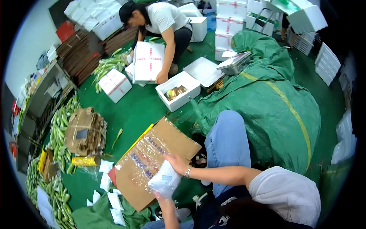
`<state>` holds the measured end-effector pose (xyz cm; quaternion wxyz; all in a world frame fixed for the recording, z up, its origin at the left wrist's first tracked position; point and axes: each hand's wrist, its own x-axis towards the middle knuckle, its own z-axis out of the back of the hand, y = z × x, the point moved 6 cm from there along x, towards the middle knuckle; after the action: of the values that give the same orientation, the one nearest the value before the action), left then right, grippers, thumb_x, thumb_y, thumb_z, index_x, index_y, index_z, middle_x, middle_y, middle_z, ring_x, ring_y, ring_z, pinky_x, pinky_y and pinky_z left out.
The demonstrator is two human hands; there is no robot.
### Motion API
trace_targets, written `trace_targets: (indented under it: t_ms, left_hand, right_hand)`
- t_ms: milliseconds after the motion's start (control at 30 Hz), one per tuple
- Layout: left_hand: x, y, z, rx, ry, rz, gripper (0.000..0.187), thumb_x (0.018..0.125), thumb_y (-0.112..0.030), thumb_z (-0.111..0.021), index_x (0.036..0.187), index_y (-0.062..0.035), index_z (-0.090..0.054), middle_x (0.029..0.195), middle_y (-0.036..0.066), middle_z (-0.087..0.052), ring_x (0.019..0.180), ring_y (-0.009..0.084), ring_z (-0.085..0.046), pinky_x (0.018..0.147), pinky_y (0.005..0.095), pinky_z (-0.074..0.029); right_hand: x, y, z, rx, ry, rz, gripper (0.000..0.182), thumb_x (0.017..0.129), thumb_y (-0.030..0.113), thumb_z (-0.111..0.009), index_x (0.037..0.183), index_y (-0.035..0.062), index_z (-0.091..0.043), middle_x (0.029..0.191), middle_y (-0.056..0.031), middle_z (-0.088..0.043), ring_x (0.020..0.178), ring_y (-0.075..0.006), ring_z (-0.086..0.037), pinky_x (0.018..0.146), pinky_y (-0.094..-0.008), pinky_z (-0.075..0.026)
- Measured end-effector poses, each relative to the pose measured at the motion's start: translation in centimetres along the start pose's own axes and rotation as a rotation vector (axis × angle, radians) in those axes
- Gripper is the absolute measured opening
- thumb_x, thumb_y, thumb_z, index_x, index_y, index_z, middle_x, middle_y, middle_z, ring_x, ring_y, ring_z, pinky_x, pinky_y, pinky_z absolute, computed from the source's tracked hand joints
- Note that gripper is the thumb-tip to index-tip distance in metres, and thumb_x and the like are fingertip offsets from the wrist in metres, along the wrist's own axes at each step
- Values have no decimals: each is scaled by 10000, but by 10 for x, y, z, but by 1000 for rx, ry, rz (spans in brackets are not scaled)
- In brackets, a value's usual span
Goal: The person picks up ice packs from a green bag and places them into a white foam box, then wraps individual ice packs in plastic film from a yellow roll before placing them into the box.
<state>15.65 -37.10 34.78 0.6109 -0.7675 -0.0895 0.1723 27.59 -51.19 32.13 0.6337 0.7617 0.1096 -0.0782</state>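
Observation:
A plump white pouch with pale blue print [166,178], resembling an ice pack, is held between my two hands. My right hand [176,164], with a bracelet at the wrist, grips its upper edge. Below, my left hand [163,197] is closed on its lower edge, the fingers partly hidden. Under the pouch, a brown cardboard box [141,168] stretches across the floor, with clear film and printed lettering on top. Several similar white packets [114,201] lie left of the box, some on green cloth.
A co-worker [167,23] crouches ahead, handling a white foam box [148,61]. An uncovered foam box [178,91] holds brown and yellow items. A large green sack [267,103] bulges at right. Flattened cartons [85,131] and long green vegetables [61,126] line the left.

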Motion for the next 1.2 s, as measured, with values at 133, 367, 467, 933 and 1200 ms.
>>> trace_targets:
  t_ms: [133, 367, 467, 933, 1200]
  left_hand:
    - [9, 3, 29, 282, -163, -105, 463, 1000, -318, -418, 1301, 33, -411, 1204, 259, -508, 1026, 323, -561, 868, 424, -490]
    - [4, 22, 78, 3, 70, 275, 357, 955, -330, -475, 1130, -37, -581, 954, 71, -641, 827, 185, -634, 717, 329, -535]
    - [-23, 13, 52, -197, 181, 368, 381, 966, -352, -457, 1156, -43, -574, 980, 74, -640, 853, 182, -631, 747, 335, -532]
    - [-190, -169, 114, -2, -593, -435, 1010, 611, -213, -838, 1433, -43, -277, 1339, 105, -436, 1244, 189, -416, 1051, 335, -339]
    - [-506, -286, 148, 1172, -1813, -241, 1007, 523, -47, -779, 1414, -25, -311, 1289, 168, -487, 1187, 285, -497, 965, 385, -440]
  right_hand:
    - [-75, 60, -35, -649, 72, 410, 564, 853, 368, -638, 1232, -3, -445, 986, -239, -594, 830, -350, -619, 754, -387, -487]
    - [-178, 76, -96, -783, 536, 777, 752, 687, 248, -705, 1353, 34, -428, 1406, -410, -170, 1297, -561, -257, 1037, -597, -270]
    - [-188, 100, -111, -738, 430, 931, 501, 655, 312, -702, 1089, 71, -632, 1381, -320, -326, 1204, -448, -398, 993, -586, -275]
    - [-281, 164, -253, -38, 1509, 1048, 407, 962, 279, -363, 1074, -12, -625, 1235, -140, -555, 1188, -262, -486, 1021, -403, -335]
    - [-180, 57, -275, -162, 1558, 126, 223, 946, 113, -534, 1136, 9, -588, 1025, -75, -620, 971, -159, -588, 872, -284, -449]
